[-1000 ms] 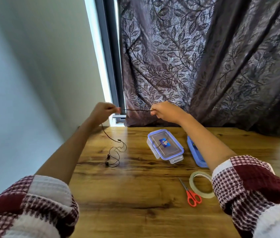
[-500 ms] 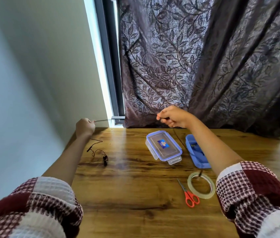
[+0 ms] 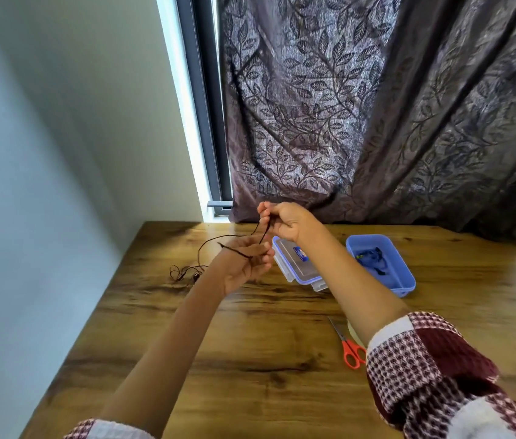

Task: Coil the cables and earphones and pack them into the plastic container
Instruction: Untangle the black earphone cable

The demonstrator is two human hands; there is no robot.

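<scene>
A thin black earphone cable (image 3: pixel 207 243) runs from a loose tangle (image 3: pixel 184 274) on the wooden table up to my hands. My left hand (image 3: pixel 245 264) is held above the table with the cable lying across its back and pinched in its curled fingers. Just behind it, my right hand (image 3: pixel 285 221) pinches the cable's upper part. The blue plastic container (image 3: pixel 404 277) stands open at the right with a coiled dark cable (image 3: pixel 372 259) inside. Its clear lid with blue rim (image 3: pixel 298 264) lies beside my hands.
Orange-handled scissors (image 3: pixel 350 351) lie near my right forearm, with a tape roll (image 3: pixel 352 329) mostly hidden behind the arm. A dark leaf-patterned curtain (image 3: pixel 377 122) hangs behind the table. The table's left edge meets a pale wall (image 3: pixel 44 185).
My hands had the cable stretched wide apart; now the left hand has come in beside the right, and the cable loops over the left hand. The camera view has shifted.
</scene>
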